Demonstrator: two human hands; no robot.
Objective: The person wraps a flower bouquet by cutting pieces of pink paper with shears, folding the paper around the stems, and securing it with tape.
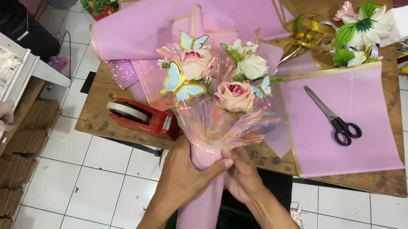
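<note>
Both hands meet at the neck of the bouquet (pixel 215 110), which lies at the near edge of the surface (pixel 358 179) with its blooms toward 12 o'clock and its pink stem wrap (pixel 200 208) hanging off toward 6 o'clock. The left hand (pixel 187 172) wraps around the neck from 9 o'clock, fingers curled over it and closed tight on the gathered cellophane. The right hand (pixel 244 176) comes in from 3 o'clock, its grip also closed, pinching the cellophane just where it bunches (the thumb side is hidden under the left fingers).

Judging by this, the step in hand is cinching the clear iridescent sleeve around the flowers, at the point where sleeve and stem wrap meet. The roses and the paper butterflies (pixel 180 84) sit upright within the sleeve, undisturbed.

What the next move seems to call for is something to fix the gather: one hand would have to keep the pinch while the other frees itself. The tape dispenser (pixel 141 117) lies just beside the bouquet at 9 o'clock, within the left hand's reach; the scissors (pixel 333 118) rest at 2 o'clock on a pink sheet (pixel 347 144), well apart. The gold ribbon (pixel 306 36) at 1 o'clock is farther still. Letting the pinch loosen would probably let the sleeve spring open.
</note>
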